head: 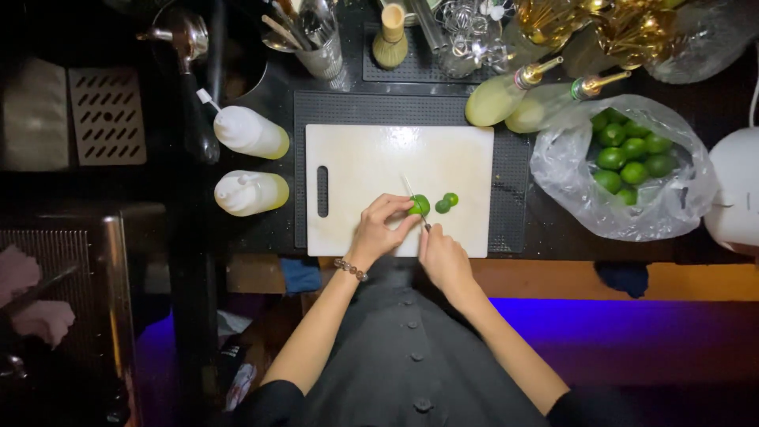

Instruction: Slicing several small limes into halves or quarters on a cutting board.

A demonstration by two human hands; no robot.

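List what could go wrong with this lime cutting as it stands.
1. The left hand pinches the lime with fingertips close beside the knife that the right hand holds; a slip might nick a finger.
2. The lime is small and round, so it may roll under the blade.
3. The cut pieces lie right beside the lime and could get knocked across the cutting board.

The dark surface [553, 237] carries a black perforated mat [510, 190] at its middle, two squeeze bottles [251, 162] to the left, a clear bag of limes [632, 170] toward the right edge, and a utensil cup [320, 47] at the back.
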